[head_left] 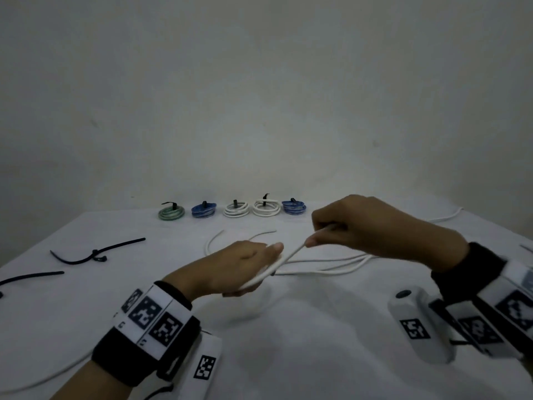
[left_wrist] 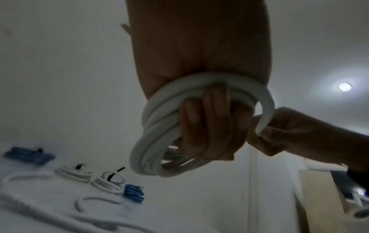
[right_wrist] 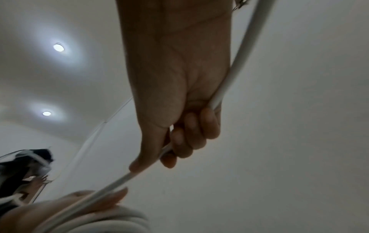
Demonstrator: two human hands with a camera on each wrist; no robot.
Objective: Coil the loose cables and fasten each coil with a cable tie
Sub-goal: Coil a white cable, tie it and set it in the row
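Head view first: left hand [head_left: 239, 265], at centre frame, has a white cable [head_left: 291, 255] wound in turns round its fingers, and the right hand [head_left: 366, 226], right of centre, pinches the same cable between thumb and curled fingers, a taut length running between the two hands. More of the cable lies slack on the white table [head_left: 288, 342] below the right hand. Five tied coils [head_left: 233, 209] stand in a row at the table's far edge, upper centre, and loose black cable ties [head_left: 95, 252] lie at the left. Left wrist view: the left hand [left_wrist: 201, 66] has its fingers [left_wrist: 211, 119] curled together inside several turns of cable [left_wrist: 157, 138], while the right hand [left_wrist: 279, 134] at the right edge grips the outermost turn. Right wrist view: the right hand [right_wrist: 175, 82] is clamped on the cable [right_wrist: 227, 83], which passes through the fist and runs to the left hand [right_wrist: 69, 209] in the lower left corner.
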